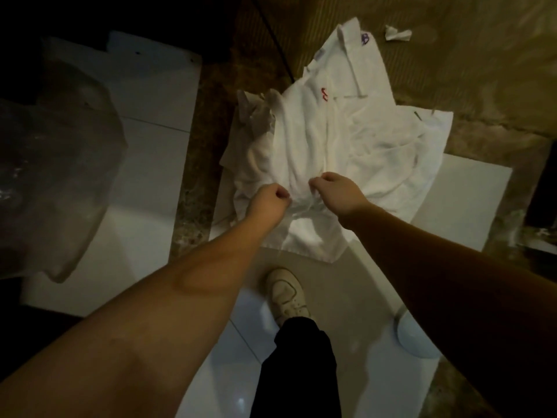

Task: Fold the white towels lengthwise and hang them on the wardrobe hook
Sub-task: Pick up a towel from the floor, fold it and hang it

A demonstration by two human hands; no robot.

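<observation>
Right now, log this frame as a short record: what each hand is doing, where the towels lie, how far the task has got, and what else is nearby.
left hand: pinches the near edge of the top white cloth towel
right hand: pinches the same edge
towels: heap of white towels lying on the floor
stage: nothing folded yet; no hook in view
nearby: cream lace-up shoe, crumpled white paper scrap

You stood in dim, yellowish light on glossy white floor tiles (150, 152). A speckled brown stone strip (196, 188) ran just right of those tiles, and beyond the strip, farther right, lay ribbed tan carpet (452, 70) with a crumpled paper scrap (398, 34).
</observation>
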